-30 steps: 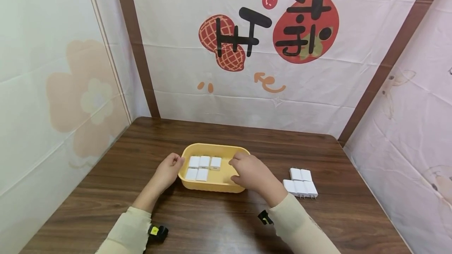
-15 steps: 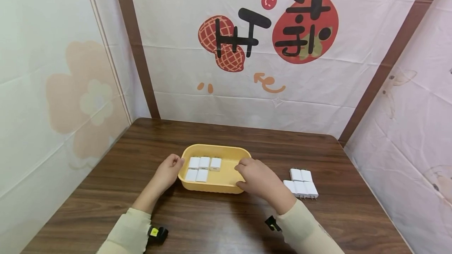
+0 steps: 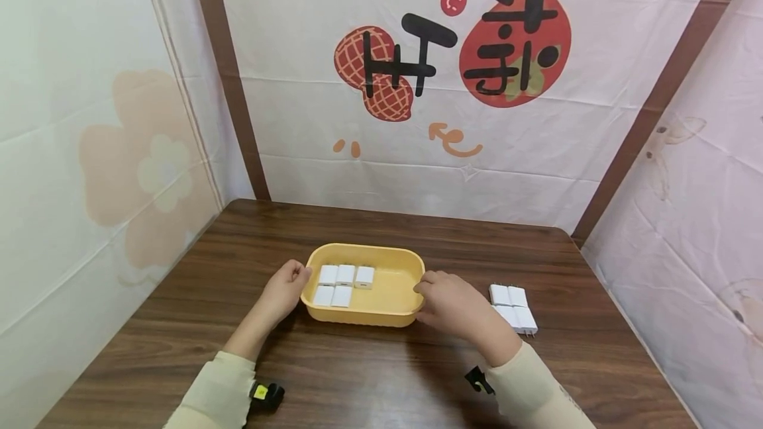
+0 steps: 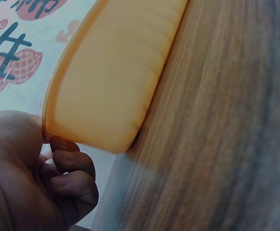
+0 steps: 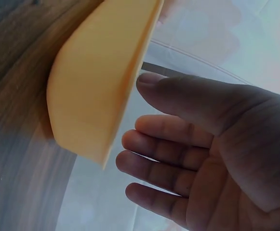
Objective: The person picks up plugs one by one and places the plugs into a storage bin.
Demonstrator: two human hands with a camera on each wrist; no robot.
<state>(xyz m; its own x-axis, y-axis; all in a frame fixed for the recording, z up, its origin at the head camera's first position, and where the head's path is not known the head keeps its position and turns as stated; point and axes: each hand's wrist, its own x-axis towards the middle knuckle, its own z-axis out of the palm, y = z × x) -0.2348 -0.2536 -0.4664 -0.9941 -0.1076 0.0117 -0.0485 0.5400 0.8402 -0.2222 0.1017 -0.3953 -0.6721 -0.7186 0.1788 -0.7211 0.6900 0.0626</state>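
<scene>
A yellow plastic basket [image 3: 387,318] stands on the table, with several white charger plugs [image 3: 342,296] in two rows at its left side. My left hand [image 3: 285,288] pinches the basket's left rim between thumb and curled fingers; the left wrist view shows this grip on the yellow wall [image 4: 101,82] close up. At the right end of the basket is my right hand [image 3: 456,303], holding nothing. Its fingers [image 5: 154,147] are loosely extended and the thumb lies close by the rim in the right wrist view; whether it touches cannot be told.
Several more white charger plugs [image 3: 508,296], prongs showing, lie grouped on the table to the right, partly hidden behind the right hand. The dark wooden table [image 3: 357,376] meets printed cloth walls [image 3: 298,177] at the back and sides.
My right hand has drawn back to the right, from over the basket's inside to its right rim. The left hand and the plugs in the basket have stayed in place.
</scene>
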